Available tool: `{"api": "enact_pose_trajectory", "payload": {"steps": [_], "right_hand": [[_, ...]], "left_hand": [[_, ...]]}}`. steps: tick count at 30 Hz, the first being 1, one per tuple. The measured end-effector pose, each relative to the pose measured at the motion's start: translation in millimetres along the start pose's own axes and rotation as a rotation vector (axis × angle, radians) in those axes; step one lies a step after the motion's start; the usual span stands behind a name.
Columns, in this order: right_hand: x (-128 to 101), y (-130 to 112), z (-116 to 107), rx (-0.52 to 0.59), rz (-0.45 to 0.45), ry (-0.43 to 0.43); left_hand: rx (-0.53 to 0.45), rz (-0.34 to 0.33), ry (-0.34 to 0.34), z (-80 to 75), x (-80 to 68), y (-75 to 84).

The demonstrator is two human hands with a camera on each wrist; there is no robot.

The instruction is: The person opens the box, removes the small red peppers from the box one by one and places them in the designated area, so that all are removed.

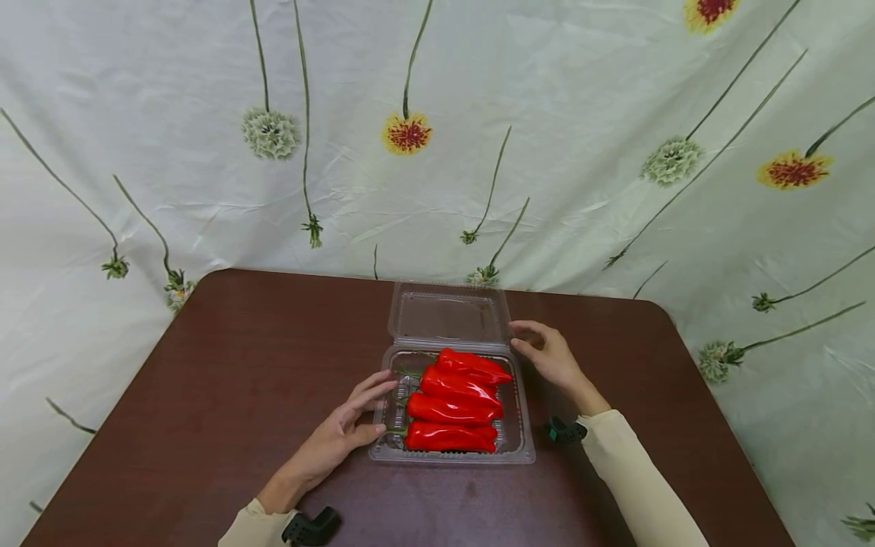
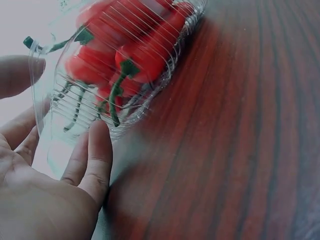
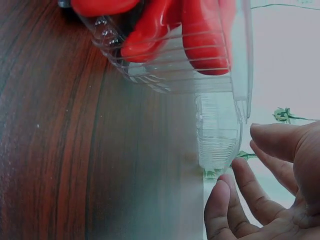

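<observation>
A clear plastic clamshell container [image 1: 525,425] lies with its lid [image 1: 447,315] folded back, holding several glossy red peppers [image 1: 453,411] side by side, stems to the left. My left hand [image 1: 335,437] is at the container's left side, fingers extended and slightly bent; in the left wrist view its fingertips lie against the ribbed wall and the thumb is by the rim. Beside the hinge, on the right, my right hand [image 1: 552,361] has its fingertips at the lid's edge. The right wrist view shows that hand's fingers [image 3: 250,192] loosely spread, with nothing gripped between them.
The dark brown table [image 1: 260,365] has rounded far corners. Behind it hangs a pale cloth [image 1: 355,182] printed with flowers, close to the lid's far edge. Dark bands with small devices [image 1: 313,526] are on both wrists.
</observation>
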State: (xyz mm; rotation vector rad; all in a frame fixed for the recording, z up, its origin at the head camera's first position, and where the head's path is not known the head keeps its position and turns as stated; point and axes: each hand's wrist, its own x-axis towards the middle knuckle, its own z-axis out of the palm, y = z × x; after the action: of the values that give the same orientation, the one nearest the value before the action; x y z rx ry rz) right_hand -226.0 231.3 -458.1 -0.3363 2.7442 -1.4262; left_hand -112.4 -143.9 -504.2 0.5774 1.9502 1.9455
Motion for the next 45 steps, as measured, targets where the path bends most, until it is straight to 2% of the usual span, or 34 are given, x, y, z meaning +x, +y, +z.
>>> {"api": "enact_pose_trajectory", "payload": {"steps": [7,15,22,28,36,45], "right_hand": [[-3.8,-7.5,-1.5,-0.012,-0.034,0.008],[-14.1,-25.9,-4.1,-0.02,-0.055,-0.027],[-26.3,-40.9,-0.9,-0.024,-0.154,-0.095],[-36.5,-55.3,4.4,-0.014,-0.192,-0.145],[-41.6,-63.3,13.0,-0.013,-0.232,-0.21],[-44.3,-76.3,27.5,-0.054,-0.324,-0.293]], "left_hand": [[0.034,-0.006,0.017,1.9,-0.8,-0.5],[0.024,-0.016,0.023,3.3,-0.2,1.5],[0.017,-0.015,0.026,3.6,-0.2,0.2],[0.018,-0.011,0.026,2.4,0.0,0.2],[0.02,0.001,0.023,2.1,1.0,1.0],[0.022,-0.005,0.025,2.4,0.2,-0.1]]}}
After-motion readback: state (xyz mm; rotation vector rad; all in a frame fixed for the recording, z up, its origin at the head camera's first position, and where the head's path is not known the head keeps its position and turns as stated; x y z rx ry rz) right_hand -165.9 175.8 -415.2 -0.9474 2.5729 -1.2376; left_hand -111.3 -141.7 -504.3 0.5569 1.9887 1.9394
